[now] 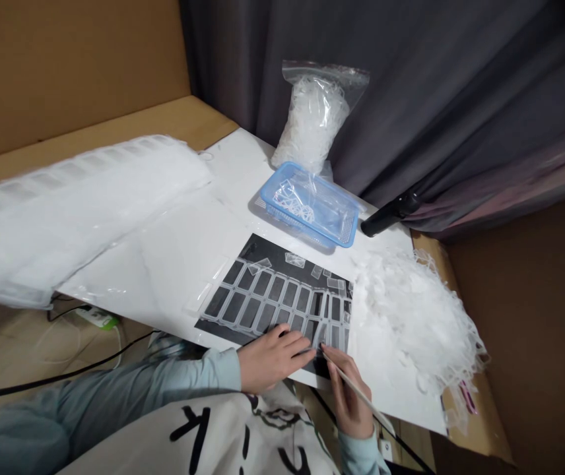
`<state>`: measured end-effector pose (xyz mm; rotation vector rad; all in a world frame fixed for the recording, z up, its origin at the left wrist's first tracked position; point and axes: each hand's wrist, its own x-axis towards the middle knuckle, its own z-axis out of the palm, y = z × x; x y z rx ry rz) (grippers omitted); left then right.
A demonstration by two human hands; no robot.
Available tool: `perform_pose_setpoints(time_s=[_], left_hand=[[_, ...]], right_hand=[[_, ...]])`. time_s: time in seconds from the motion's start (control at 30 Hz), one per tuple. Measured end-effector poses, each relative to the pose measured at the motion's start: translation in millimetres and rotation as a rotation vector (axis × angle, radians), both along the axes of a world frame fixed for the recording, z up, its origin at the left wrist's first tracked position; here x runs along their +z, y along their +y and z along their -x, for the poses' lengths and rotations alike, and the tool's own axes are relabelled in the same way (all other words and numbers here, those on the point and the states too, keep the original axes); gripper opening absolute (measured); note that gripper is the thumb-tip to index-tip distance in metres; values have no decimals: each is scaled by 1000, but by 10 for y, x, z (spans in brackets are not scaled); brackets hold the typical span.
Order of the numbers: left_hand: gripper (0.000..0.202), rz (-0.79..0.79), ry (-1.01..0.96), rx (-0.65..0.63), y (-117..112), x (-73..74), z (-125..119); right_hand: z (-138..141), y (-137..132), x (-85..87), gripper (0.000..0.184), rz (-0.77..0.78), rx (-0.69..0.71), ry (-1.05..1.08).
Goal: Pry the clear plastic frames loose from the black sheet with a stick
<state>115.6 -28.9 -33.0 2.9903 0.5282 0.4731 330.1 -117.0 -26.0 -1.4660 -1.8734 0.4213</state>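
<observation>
A translucent plastic sheet (256, 305) with rows of rectangular openings lies on a black mat (263, 249). My left hand (275, 357) rests on the sheet's near edge, fingers stretched out and lying flat. Close to its right, my right hand (350, 396) is closed on a thin whitish stick (359, 390), whose upper end is near the sheet's lower right part. What lies right under my fingertips is hidden. Several small clear rectangular frames (295, 260) are scattered along the mat's far side.
A blue basket (307, 227) holds white frame pieces, with a full zip bag (312, 125) behind it. Loose clear pieces (421, 323) are heaped at right, near a black cylinder (390, 214). Wrapped white sheets (74, 211) hang over the left edge of the white table (164, 257).
</observation>
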Motion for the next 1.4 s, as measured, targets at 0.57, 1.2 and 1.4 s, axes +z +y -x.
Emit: perform_pose_setpoints(time_s=[0.57, 1.2, 1.4], left_hand=[[71, 35, 6, -13, 18, 27, 7], [73, -128, 43, -118, -30, 29, -102], [75, -152, 39, -188, -13, 7, -250]], right_hand=[[-185, 111, -27, 41, -292, -83, -355], [-265, -135, 20, 32, 89, -423, 185], [-255, -154, -14, 28, 121, -247, 170]])
